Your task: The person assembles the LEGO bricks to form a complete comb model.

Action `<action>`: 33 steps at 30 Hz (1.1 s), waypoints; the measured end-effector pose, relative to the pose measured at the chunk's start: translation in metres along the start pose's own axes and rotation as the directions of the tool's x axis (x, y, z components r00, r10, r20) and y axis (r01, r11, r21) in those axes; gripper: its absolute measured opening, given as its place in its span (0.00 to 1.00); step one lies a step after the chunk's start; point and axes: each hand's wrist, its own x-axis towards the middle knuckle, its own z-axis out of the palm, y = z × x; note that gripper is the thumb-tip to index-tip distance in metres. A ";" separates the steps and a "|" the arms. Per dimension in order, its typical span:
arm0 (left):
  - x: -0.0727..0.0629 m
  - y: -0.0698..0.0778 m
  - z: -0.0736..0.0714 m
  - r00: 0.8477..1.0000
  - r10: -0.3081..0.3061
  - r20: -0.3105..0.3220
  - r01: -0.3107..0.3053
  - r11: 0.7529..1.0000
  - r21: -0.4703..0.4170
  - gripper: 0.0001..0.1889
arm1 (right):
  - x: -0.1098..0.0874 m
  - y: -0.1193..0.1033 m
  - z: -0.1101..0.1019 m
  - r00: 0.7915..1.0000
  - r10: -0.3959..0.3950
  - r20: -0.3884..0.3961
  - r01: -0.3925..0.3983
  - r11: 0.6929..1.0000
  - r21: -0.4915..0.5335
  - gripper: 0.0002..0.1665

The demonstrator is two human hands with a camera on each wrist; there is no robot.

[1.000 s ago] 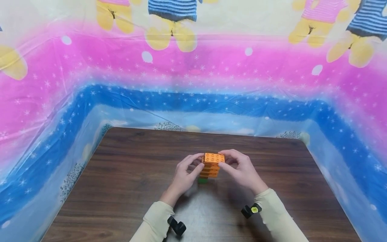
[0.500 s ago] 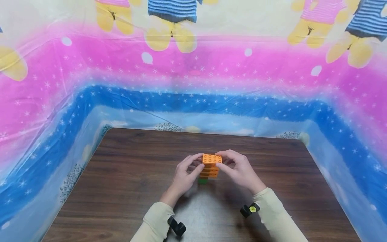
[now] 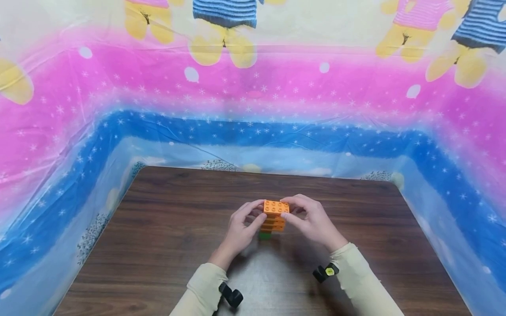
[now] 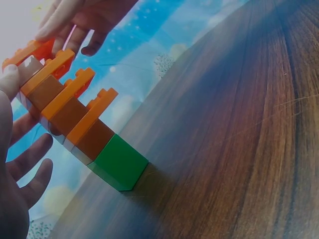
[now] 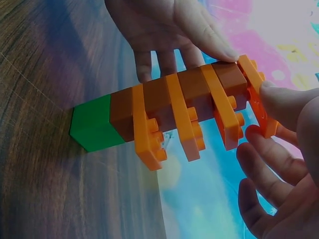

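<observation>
A tower of toy building bricks stands on the table: a green brick point(image 5: 97, 124) at its foot, then brown bricks point(image 5: 157, 102) alternating with thin orange bricks point(image 5: 185, 119) that jut out to one side. The topmost orange brick point(image 3: 276, 206), studs up, lies over the uppermost brown brick point(image 5: 229, 82); whether it is fully seated cannot be told. My right hand point(image 3: 314, 219) pinches its jutting end between thumb and fingers. From the other side my left hand point(image 3: 243, 224) grips the tower's top, its thumb point(image 4: 10, 82) against the upper brown brick.
The dark wooden table point(image 3: 166, 228) spreads around the tower. A printed pink and blue cloth point(image 3: 253, 101) hangs behind and along both sides. A black wrist camera point(image 3: 231, 295) is strapped at the left cuff, another wrist camera point(image 3: 325, 273) at the right.
My right hand and the top orange brick have shifted slightly left, and the brick now sits straighter over the tower. My left hand has stayed nearly still.
</observation>
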 end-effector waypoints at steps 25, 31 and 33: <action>0.005 0.006 -0.004 0.998 0.056 0.005 -0.056 0.998 0.018 0.22 | 0.003 -0.003 -0.002 0.999 0.017 0.033 -0.017 1.000 -0.002 0.16; 0.010 0.010 -0.005 0.995 0.101 -0.003 -0.101 0.995 0.009 0.20 | 0.003 -0.005 -0.002 0.999 0.018 0.037 -0.018 1.000 -0.009 0.17; 0.010 0.011 -0.005 0.995 0.096 -0.001 -0.096 0.995 0.011 0.19 | 0.003 -0.005 -0.001 0.999 0.018 0.036 -0.018 1.000 -0.013 0.17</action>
